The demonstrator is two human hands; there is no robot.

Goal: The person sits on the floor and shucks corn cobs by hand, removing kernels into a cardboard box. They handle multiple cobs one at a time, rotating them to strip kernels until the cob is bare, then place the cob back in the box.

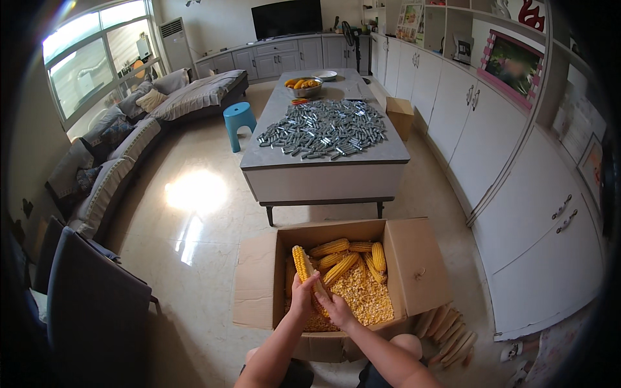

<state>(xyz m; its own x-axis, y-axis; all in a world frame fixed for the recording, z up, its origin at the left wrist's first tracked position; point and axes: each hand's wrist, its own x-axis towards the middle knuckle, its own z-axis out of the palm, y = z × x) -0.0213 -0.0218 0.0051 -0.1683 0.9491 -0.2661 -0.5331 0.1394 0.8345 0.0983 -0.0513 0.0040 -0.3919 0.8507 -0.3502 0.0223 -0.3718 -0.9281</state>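
A corn cob (300,262) is held in both hands above an open cardboard box (417,252) — tilted, with its upper end pointed away from the body. It is gripped by the left hand (302,295), while its lower part is clasped by the right hand (337,312). A pale strip is exposed along the cob's right side. Inside the box, loose kernels (365,299) are spread, and yellow cobs (341,269) are heaped mostly toward the far side — beyond the held one. Pale, long pieces (449,331) are piled just beside the box.
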